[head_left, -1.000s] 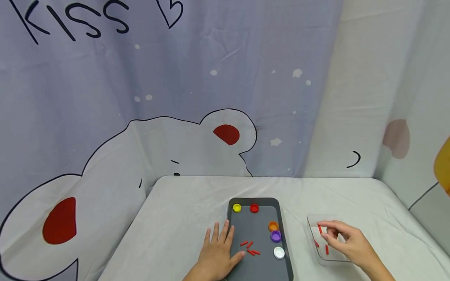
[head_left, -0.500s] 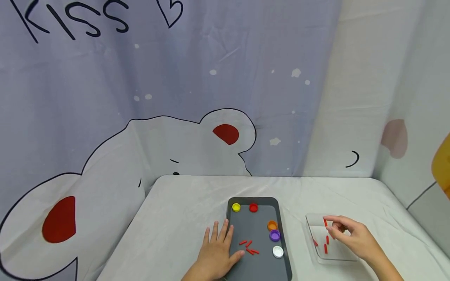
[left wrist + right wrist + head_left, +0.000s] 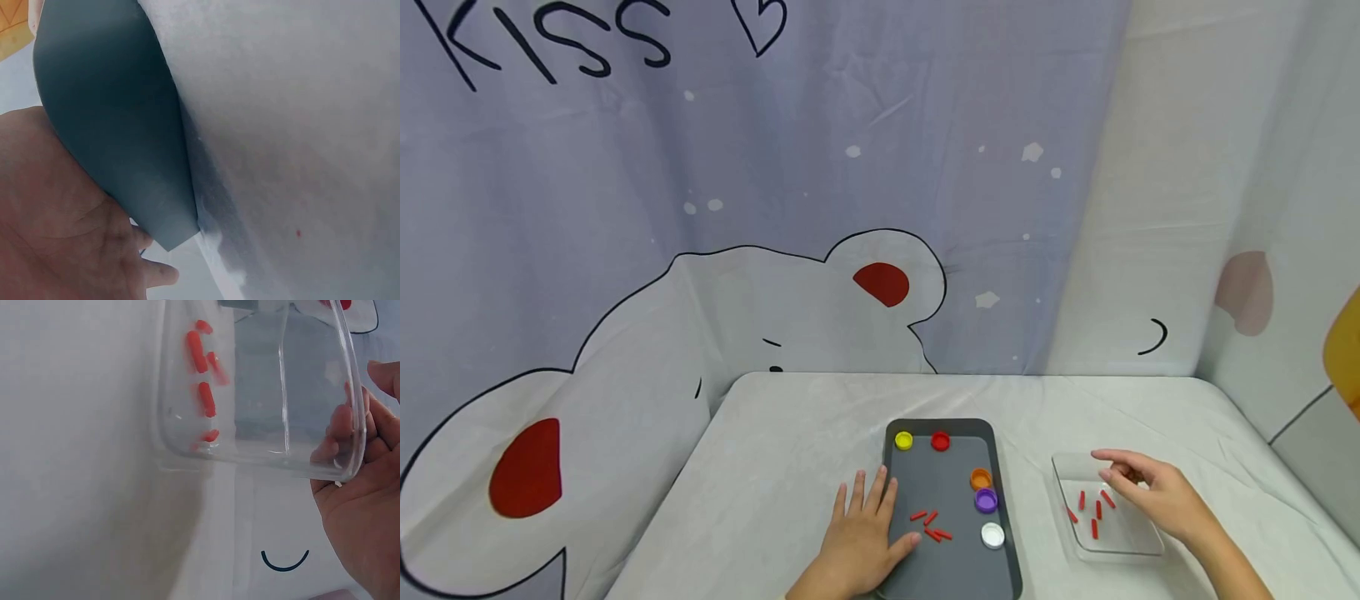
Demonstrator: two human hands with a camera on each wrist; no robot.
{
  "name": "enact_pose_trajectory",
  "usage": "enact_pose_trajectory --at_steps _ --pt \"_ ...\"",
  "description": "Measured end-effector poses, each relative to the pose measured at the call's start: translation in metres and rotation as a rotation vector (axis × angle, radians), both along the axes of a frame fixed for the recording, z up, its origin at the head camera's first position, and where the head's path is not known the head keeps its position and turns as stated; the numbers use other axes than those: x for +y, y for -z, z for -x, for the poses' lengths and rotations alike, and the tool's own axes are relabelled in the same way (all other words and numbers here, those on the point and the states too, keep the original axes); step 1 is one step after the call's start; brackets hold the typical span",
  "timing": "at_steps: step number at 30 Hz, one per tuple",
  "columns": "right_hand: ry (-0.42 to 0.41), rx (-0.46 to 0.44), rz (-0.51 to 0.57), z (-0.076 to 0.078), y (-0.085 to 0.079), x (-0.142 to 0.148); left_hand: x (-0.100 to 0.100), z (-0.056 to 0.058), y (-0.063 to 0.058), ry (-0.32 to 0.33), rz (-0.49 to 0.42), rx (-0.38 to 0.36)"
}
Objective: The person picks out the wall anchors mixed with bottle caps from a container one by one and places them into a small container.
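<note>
My left hand [image 3: 861,542] lies spread at the left rim of a dark grey tray [image 3: 902,575], fingers straight and thumb over the tray. The left wrist view shows its palm beside the tray's dark side [image 3: 119,112]. On the tray lie several short red sticks [image 3: 932,518]. My right hand [image 3: 1165,496] hovers over the right side of a clear plastic box [image 3: 1120,552], index finger extended, thumb apart, the other fingers loosely bent, holding nothing visible. Several red sticks [image 3: 1094,529] lie scattered in the box, also seen through its wall in the right wrist view.
Along the tray's far and right sides sit small round caps: yellow [image 3: 904,441], red [image 3: 940,441], orange [image 3: 981,478], purple [image 3: 986,500] and white [image 3: 992,535]. A white cloth [image 3: 805,433] covers the table. A printed curtain [image 3: 775,167] hangs behind it.
My right hand held a red stick between thumb and index finger over the box and has let it go; the stick now lies inside. The hand shifted slightly right. The left hand has stayed put.
</note>
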State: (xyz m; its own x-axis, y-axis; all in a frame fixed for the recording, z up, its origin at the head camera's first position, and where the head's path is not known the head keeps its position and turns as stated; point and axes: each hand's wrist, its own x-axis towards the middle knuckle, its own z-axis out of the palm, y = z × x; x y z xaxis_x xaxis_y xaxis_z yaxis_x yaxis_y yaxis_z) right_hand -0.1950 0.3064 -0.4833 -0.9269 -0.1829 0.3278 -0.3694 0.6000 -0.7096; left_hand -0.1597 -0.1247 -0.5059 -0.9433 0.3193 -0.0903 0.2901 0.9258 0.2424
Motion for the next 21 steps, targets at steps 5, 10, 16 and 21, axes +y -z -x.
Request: enact_pose_trajectory --at_steps 5,10,16,21 --pt "-0.025 0.028 0.005 0.002 -0.008 -0.008 -0.001 0.000 0.003 -0.003 0.008 0.004" --pt "-0.159 0.047 0.040 0.005 -0.016 -0.031 -0.001 0.000 0.003 -0.005 0.014 0.010" --pt "-0.378 0.128 0.030 0.014 -0.018 -0.064 -0.001 -0.001 0.000 -0.007 0.012 0.008" --pt "-0.591 0.121 -0.003 0.021 -0.013 -0.089 -0.001 -0.001 0.003 -0.003 0.019 0.020"
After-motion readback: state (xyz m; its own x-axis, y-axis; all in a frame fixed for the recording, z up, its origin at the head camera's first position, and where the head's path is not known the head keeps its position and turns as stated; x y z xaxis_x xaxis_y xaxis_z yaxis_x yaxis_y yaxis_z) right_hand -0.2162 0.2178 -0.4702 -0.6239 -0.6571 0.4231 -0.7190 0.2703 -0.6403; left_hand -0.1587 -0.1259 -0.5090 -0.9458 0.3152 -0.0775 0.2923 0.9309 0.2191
